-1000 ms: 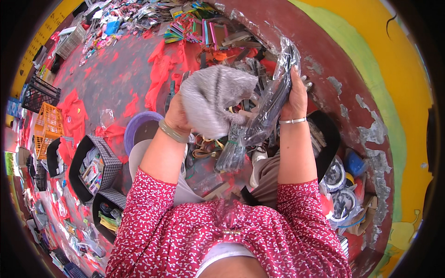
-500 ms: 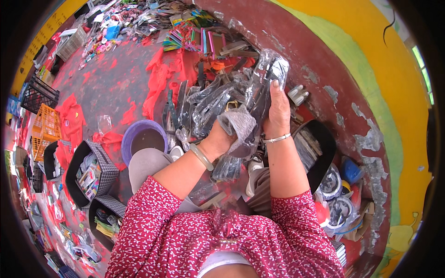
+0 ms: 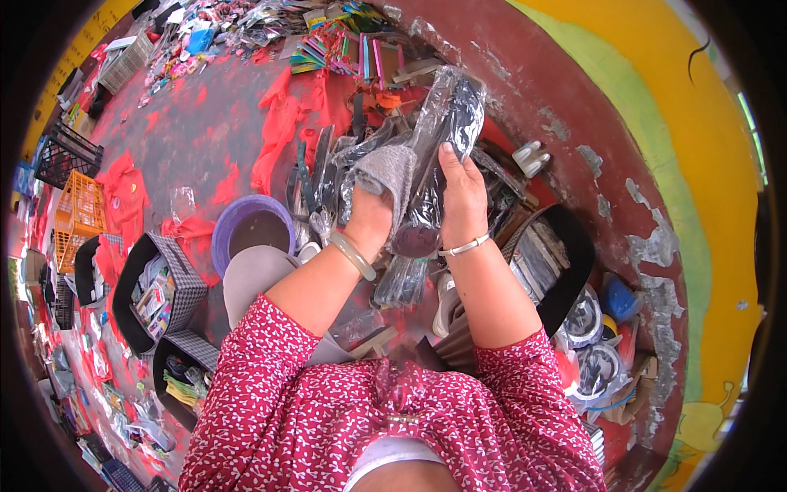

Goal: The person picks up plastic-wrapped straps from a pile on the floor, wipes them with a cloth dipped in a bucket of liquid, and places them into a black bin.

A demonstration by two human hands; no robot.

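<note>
A grey cloth [image 3: 389, 166] is draped over my left hand [image 3: 370, 217], whose fingers are closed in it and mostly hidden. My right hand [image 3: 466, 197] grips a long dark object in clear plastic wrap [image 3: 461, 115], with the thumb lying along its upper side. That object slants up and away from me, its rounded dark end [image 3: 416, 240] low between my wrists. What it is, the wrap does not show clearly. The cloth hangs just left of it. Beneath my hands lie more dark items in clear plastic [image 3: 402, 283], in a heap.
A purple bucket [image 3: 220, 234] of dark liquid stands left of my left forearm. Black-rimmed boxes [image 3: 135, 279] hold small goods on the left. On the right, another black-rimmed box [image 3: 580, 246] holds flat strips beside a peeling red wall [image 3: 590, 123]. Orange and black crates [image 3: 79, 205] stand far left.
Both hands have shifted left. The cloth has come off the wrapped object toward the left, and the object's lower end now shows. My right hand still holds the object.
</note>
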